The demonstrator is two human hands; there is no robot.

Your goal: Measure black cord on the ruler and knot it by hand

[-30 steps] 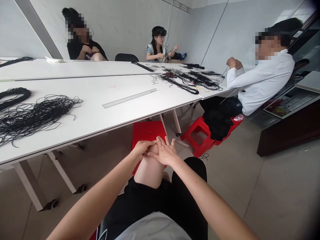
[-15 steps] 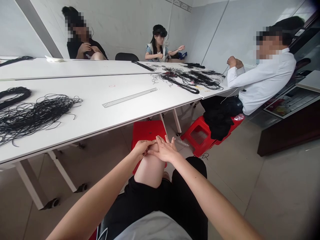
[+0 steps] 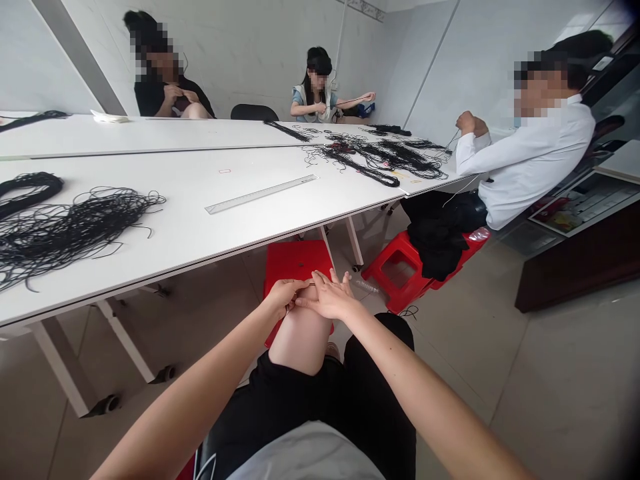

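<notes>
Both of my hands rest at my bare knee [image 3: 300, 333]. My left hand [image 3: 285, 295] is closed in a pinch on a thin black cord [image 3: 311, 285], of which only a short stretch shows. My right hand [image 3: 327, 297] lies flat over the knee with its fingers spread, palm down, its fingertips at the cord's other end. How the cord runs beneath the right palm is hidden. A red stool [image 3: 295, 257] stands just beyond the knee.
A white table [image 3: 180, 250] spans the room ahead, bearing a clear ruler [image 3: 260, 195], a heap of black cords [image 3: 85, 227] at left and more tangled cords [image 3: 395, 157] at right. Three people sit around it. Another red stool [image 3: 395, 267] holds the person in a white shirt [image 3: 535, 150].
My hands keep their place on the knee, with no clear movement. Across the table, the person at the back has shifted an outstretched hand slightly to the right.
</notes>
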